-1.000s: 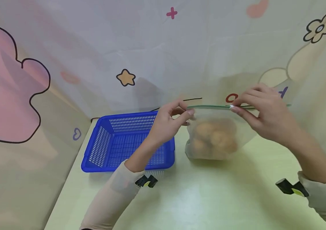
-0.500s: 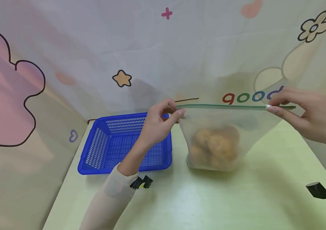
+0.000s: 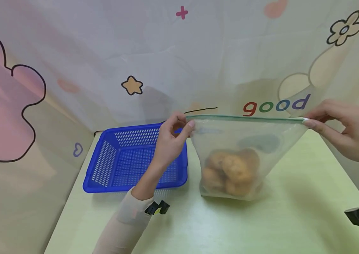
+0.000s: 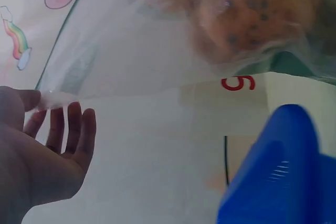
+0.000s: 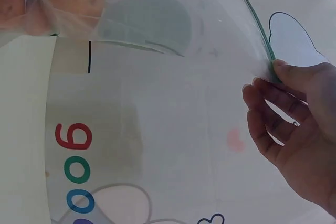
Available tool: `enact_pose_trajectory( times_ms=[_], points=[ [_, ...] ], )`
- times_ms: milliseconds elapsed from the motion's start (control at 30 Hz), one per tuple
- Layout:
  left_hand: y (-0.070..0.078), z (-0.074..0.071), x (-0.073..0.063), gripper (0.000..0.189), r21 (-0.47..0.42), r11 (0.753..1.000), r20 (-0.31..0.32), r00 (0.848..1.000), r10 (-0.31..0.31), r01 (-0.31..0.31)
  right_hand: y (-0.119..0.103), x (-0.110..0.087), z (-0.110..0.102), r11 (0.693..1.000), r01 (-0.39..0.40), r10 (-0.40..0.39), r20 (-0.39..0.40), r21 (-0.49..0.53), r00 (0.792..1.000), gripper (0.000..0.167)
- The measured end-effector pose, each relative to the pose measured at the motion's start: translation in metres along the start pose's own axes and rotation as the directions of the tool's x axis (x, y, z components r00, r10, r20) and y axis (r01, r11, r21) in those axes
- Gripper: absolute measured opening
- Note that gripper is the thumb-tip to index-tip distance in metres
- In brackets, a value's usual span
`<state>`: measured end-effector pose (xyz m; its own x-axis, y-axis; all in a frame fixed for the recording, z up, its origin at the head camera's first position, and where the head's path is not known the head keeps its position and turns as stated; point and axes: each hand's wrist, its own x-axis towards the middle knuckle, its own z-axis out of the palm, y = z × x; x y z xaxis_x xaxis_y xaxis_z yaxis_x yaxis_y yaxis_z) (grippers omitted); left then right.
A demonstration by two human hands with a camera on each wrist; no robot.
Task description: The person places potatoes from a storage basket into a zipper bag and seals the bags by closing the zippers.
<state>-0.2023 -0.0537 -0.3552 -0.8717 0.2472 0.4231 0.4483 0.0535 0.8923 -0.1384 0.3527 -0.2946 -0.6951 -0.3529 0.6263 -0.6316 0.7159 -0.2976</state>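
Observation:
A translucent slider zip bag [image 3: 230, 137] with a green zip strip hangs between my hands. Several round orange-brown lumps [image 3: 236, 169] sit in its bottom, dark specks showing on one in the left wrist view; the film blurs their kind. My left hand [image 3: 169, 141] pinches the bag's top left corner between thumb and fingers. At the top right end, my right hand [image 3: 350, 130] pinches the small white slider [image 3: 304, 120] on the strip. In the right wrist view, the thumb and fingers of the right hand [image 5: 304, 124] meet at the end of the green strip.
A blue plastic basket [image 3: 135, 169] with slotted walls stands left of the bag, partly behind my left forearm. The pale green table [image 3: 217, 229] runs back to a printed cloth backdrop [image 3: 198, 63].
My right hand has moved right along the green strip with the slider, to the bag's right end. The bag's top is now spread wide; the left hand keeps its corner.

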Motion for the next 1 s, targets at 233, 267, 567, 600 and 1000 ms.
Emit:
enact_pose_trajectory(
  times_ms=[233, 267, 567, 600, 1000],
  points=[
    [-0.023, 0.018, -0.021, 0.068, 0.022, 0.963, 0.220, 0.939, -0.266, 0.268, 0.016, -0.022, 0.019, 0.918, -0.133, 0.154, -0.027, 0.374, 0.988, 0.021],
    [-0.025, 0.022, -0.028, 0.077, 0.052, 0.954, 0.246, 0.922, -0.300, 0.296, 0.020, -0.028, 0.023, 0.862, -0.147, 0.168, 0.000, 0.486, 0.986, 0.028],
    [-0.057, 0.058, -0.084, 0.120, 0.210, 0.941, 0.202, 0.930, -0.307, 0.265, 0.024, -0.094, 0.111, 0.819, -0.422, 0.212, 0.479, 0.389, 0.852, 0.096],
    [-0.063, 0.063, -0.085, 0.122, 0.234, 0.940, 0.195, 0.935, -0.296, 0.249, 0.023, -0.098, 0.123, 0.815, -0.440, 0.223, 0.495, 0.378, 0.840, 0.099],
    [-0.077, 0.096, -0.034, 0.102, 0.281, 0.892, 0.055, 0.922, -0.383, 0.354, 0.030, -0.072, 0.139, 0.647, -0.655, 0.386, 0.573, 0.390, 0.723, 0.078]
  ],
)
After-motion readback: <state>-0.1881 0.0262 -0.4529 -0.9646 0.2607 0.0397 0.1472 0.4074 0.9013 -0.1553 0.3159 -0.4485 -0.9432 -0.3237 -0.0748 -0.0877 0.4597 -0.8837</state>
